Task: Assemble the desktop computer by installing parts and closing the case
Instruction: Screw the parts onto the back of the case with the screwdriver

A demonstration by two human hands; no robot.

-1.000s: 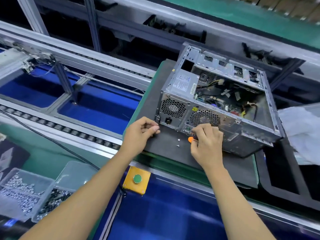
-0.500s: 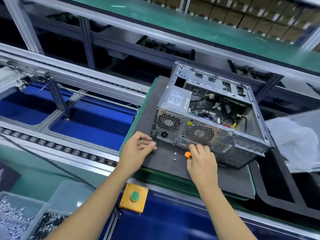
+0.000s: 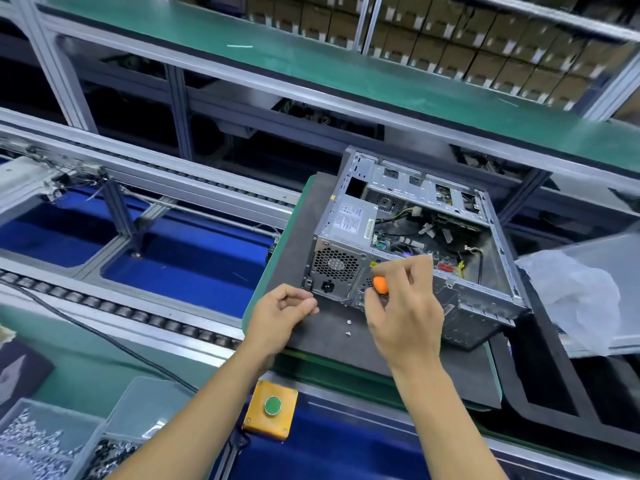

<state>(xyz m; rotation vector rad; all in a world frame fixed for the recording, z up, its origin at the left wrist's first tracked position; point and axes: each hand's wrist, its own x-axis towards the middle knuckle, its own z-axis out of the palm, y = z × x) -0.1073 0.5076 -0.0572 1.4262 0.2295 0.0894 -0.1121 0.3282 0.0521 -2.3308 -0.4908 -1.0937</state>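
you stand at an assembly line of green benches (image 3: pixel 346 77) and blue conveyor bays, with stacked cartons on the shelf at the far top. nearest you, down left of your forearms, sit clear bins of screws (image 3: pixel 38 445), and between your arms a yellow box with a green push button (image 3: pixel 272 406). your left hand (image 3: pixel 280 318) has its fingertips pinched together just off the case's near corner; whether a screw sits in that pinch is too small to tell. just right of that pinch, two loose screws (image 3: pixel 348 327) lie on the dark mat (image 3: pixel 311 244). your right hand (image 3: pixel 405 306) curls round an orange-handled screwdriver (image 3: pixel 381 285), the handle end poking out on the thumb side. a second ago that hand was low at the bottom edge of the rear panel; now it has lifted to the top of the fan grille, so i judge the tool is off the last screw and moving to the next hole. beyond your grip, the open computer case (image 3: pixel 415 244) lies on its side on the mat, cables and power supply (image 3: pixel 349 220) exposed. the side cover is not on, so closing remains. to the far right, crumpled plastic wrap (image 3: pixel 571 289) rests on a grey panel.
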